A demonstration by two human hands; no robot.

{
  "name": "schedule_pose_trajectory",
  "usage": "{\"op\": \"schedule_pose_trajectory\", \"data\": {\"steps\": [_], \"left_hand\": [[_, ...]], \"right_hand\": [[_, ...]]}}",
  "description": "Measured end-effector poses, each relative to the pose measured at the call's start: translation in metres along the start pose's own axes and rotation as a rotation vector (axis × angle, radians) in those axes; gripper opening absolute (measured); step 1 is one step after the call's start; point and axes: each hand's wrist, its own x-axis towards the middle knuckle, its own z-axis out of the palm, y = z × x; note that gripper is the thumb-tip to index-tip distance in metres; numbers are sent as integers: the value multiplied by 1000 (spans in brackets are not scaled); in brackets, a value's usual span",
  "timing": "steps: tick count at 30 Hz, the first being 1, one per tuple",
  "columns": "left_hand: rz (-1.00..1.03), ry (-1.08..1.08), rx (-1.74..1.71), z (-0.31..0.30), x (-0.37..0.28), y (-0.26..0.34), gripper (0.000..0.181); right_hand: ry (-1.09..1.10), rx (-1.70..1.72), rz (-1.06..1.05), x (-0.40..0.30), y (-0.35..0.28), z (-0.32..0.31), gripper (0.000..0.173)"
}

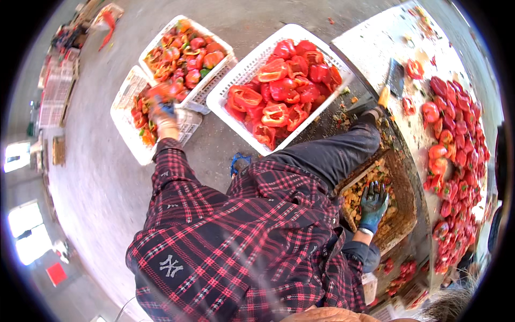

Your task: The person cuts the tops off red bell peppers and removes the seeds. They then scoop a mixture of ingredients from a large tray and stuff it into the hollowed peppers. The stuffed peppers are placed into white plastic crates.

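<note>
My left hand, gloved and blurred by motion, is over the smaller white plastic crate of pepper pieces. At its fingers is a blurred red pepper piece, apparently gripped. My right hand, in a wet blue-green glove, rests with fingers apart and nothing held, over a brown tub of pepper cores and seeds. In front stands a large white crate of halved, hollow red peppers. A cleaver with a wooden handle lies on the white table at the right.
Another white crate of mixed red, orange and green peppers adjoins the smaller one. Whole red peppers are heaped along the table. Blue twine lies on the concrete floor by my leg. Stacked crates stand far left. Part of another person shows at the lower right.
</note>
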Motion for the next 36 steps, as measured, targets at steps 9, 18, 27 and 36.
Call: {"op": "schedule_pose_trajectory", "data": {"steps": [9,18,27,36], "left_hand": [[-186,-591,283,273,-91,-84,20],[1270,-1254,1089,656,-288,-114,42],[1194,-1204,1353,793,-286,-188,38],[-409,-1627,70,742,-322,-144,18]], "right_hand": [[-72,148,-57,-9,-17,-10,33],[-47,137,-147,-30,-22,-15,49],[102,249,-76,-28,-18,-31,52],[-117,230,-198,-4,-57,18,51]]}}
